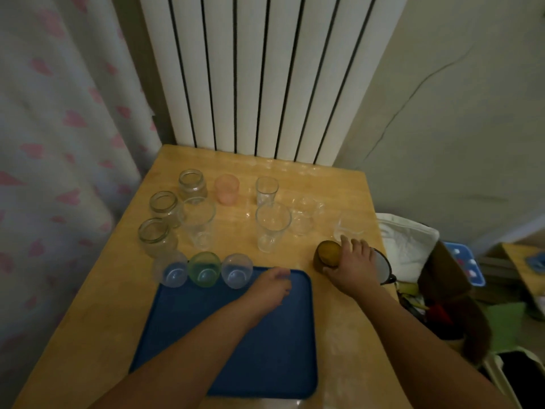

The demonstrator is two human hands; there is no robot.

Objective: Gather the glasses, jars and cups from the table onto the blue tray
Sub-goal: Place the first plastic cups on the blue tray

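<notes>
A white ribbed radiator (259, 75) stands behind the wooden table (88, 305), beside a heart-patterned curtain (53, 128), in dim light.

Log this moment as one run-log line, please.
right hand: grasping brown cup on table | left hand: over blue tray, apparently empty | tray far edge: three small cups | rest on table

One head-worn wide-angle view looked forward and steeply down over the table (118, 305), close above it. It faced the radiator (265, 75) at the far edge, both forearms entering from below.
</notes>
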